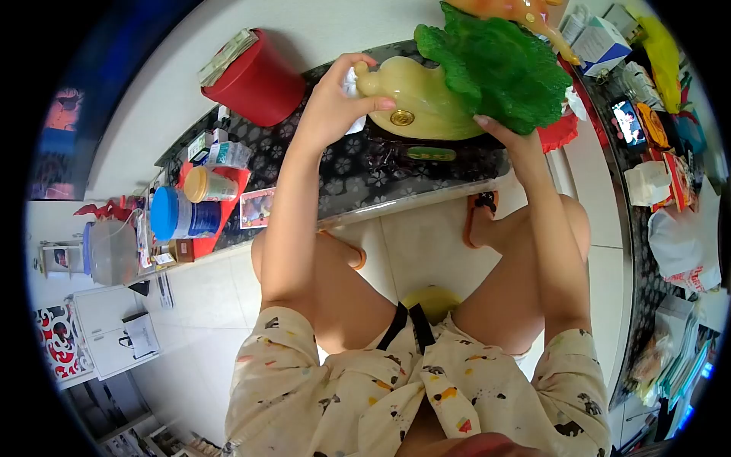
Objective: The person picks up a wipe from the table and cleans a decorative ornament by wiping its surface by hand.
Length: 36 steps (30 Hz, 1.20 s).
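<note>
A large glossy cabbage ornament (426,103), with a pale yellow stalk, green leaves (495,68) and a gold round emblem, lies on its dark base on the patterned counter. My left hand (331,107) curves round the stalk's left end, thumb on top. A crumpled white cloth or tissue (352,91) shows between that palm and the stalk. At the lower right, my right hand (512,137) grips the leaf edge, its thumb on the surface and its other fingers hidden.
A red bin (263,80) stands left of the ornament. Jars with blue (164,213) and yellow lids (196,184), small boxes and a photo card (256,208) sit along the counter. An orange figure (525,15) adjoins the leaves. At right, a second counter holds a lit phone (628,122) and bags.
</note>
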Available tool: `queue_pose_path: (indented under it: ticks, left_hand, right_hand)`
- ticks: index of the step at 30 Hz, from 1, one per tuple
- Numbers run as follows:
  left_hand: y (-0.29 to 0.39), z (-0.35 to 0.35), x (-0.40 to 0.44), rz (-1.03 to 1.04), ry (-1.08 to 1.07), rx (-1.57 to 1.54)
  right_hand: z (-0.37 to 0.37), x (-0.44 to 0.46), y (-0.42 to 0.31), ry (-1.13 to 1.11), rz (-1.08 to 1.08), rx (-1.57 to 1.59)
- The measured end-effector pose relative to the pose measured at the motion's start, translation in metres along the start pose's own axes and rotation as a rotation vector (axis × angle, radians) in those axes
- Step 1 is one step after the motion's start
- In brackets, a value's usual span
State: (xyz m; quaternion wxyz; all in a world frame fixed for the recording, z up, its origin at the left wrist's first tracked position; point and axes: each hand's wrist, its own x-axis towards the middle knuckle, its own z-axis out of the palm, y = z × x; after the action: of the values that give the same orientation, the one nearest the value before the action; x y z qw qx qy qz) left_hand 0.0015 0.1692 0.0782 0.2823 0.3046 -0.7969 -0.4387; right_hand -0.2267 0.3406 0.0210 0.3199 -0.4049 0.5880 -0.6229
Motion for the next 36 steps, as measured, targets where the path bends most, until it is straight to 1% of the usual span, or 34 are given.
queue_pose_path:
  ticks: [3, 6, 8, 11, 14, 17, 18, 20, 21, 23, 24, 25, 26, 28, 29, 30, 31, 33, 34, 36]
  left_hand:
    - [-0.001, 0.003, -0.001, 0.010, 0.005, -0.020]
    - [-0.006, 0.005, 0.001, 0.014, 0.002, -0.055]
    - [-0.008, 0.006, 0.002, 0.018, 0.004, -0.043]
    - [-0.015, 0.002, 0.001, -0.050, 0.000, -0.026]
    - [-0.021, 0.004, -0.002, 0.028, 0.026, 0.012]
    - [-0.023, 0.004, -0.005, 0.010, -0.005, 0.030]
    - [-0.023, 0.005, -0.005, 0.033, 0.001, 0.039]
    - [-0.023, 0.007, -0.005, 0.079, 0.012, 0.058]
    - [-0.021, 0.006, -0.005, 0.058, 0.011, 0.072]
    - [-0.014, 0.005, -0.005, 0.021, 0.005, 0.094]
    - [-0.015, 0.006, -0.005, 0.039, 0.004, 0.093]
    - [-0.018, 0.005, -0.005, 0.055, 0.002, 0.092]
    - [-0.020, 0.004, -0.005, 0.072, -0.003, 0.090]
    - [-0.021, 0.004, -0.005, 0.086, -0.015, 0.015]
    - [-0.021, 0.004, -0.004, 0.093, -0.025, -0.026]
    - [-0.022, 0.001, -0.004, 0.046, -0.052, -0.055]
    - [-0.022, 0.000, -0.003, 0.075, -0.053, -0.060]
    - [-0.018, -0.003, -0.004, 0.003, -0.088, -0.149]
    - [-0.018, -0.003, -0.003, -0.024, -0.066, -0.153]
    - [-0.017, -0.001, -0.001, -0.076, -0.020, -0.159]
  right_hand:
    - [0.002, 0.000, 0.004, 0.049, -0.029, 0.067]
    - [0.002, -0.001, 0.001, 0.055, -0.035, 0.070]
    - [0.002, -0.001, -0.002, 0.058, -0.073, -0.001]
    - [0.004, -0.002, -0.002, 0.049, -0.119, -0.069]
    - [0.004, -0.002, -0.004, 0.034, -0.128, -0.106]
    - [0.002, -0.001, -0.006, -0.001, -0.118, -0.126]
    - [0.000, 0.000, -0.005, -0.015, -0.115, -0.131]
    - [-0.005, 0.001, 0.000, -0.056, -0.065, -0.090]
    - [-0.004, 0.000, -0.004, -0.076, -0.040, -0.071]
    - [-0.005, -0.007, -0.017, -0.048, 0.094, -0.203]
    - [-0.006, -0.009, -0.024, -0.034, 0.162, -0.270]
    - [-0.011, -0.009, -0.022, -0.078, 0.144, -0.290]
    - [-0.019, -0.009, -0.016, -0.121, 0.129, -0.310]
    - [-0.037, -0.008, -0.001, -0.158, 0.176, -0.320]
    - [-0.045, -0.004, 0.010, -0.154, 0.239, -0.310]
    - [-0.051, -0.001, 0.019, -0.152, 0.302, -0.297]
    - [-0.053, 0.003, 0.028, -0.064, 0.364, -0.123]
    - [-0.048, 0.011, 0.036, 0.103, 0.474, 0.233]
    - [-0.042, 0.013, 0.035, 0.147, 0.477, 0.313]
    - [-0.026, 0.016, 0.026, 0.303, 0.451, 0.477]
